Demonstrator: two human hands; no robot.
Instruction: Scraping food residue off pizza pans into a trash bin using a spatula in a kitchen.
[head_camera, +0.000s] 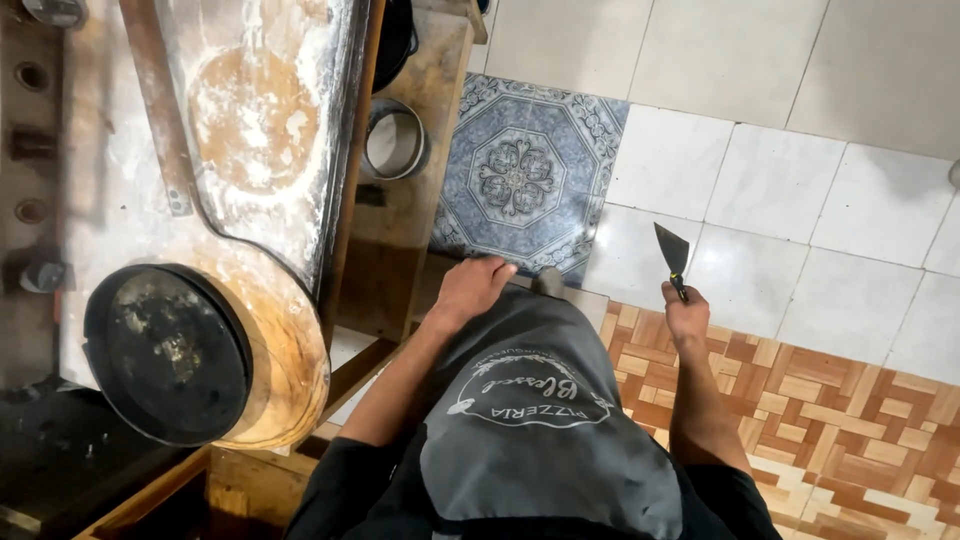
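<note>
My right hand (686, 316) grips a dark metal scraper (671, 252) by its handle, blade pointing up and away, held over the tiled floor beside my body. My left hand (470, 288) rests low against the top of my grey apron (535, 400), fingers curled, holding nothing that I can see. It is close to the edge of the wooden table frame (400, 240) on the left.
A floured work surface (265, 140) with a flat round of dough (255, 120) lies at upper left. A round black pan (168, 352) sits below it. A metal ring (393, 140) lies on the wooden shelf. Tiled floor (780, 180) spreads to the right.
</note>
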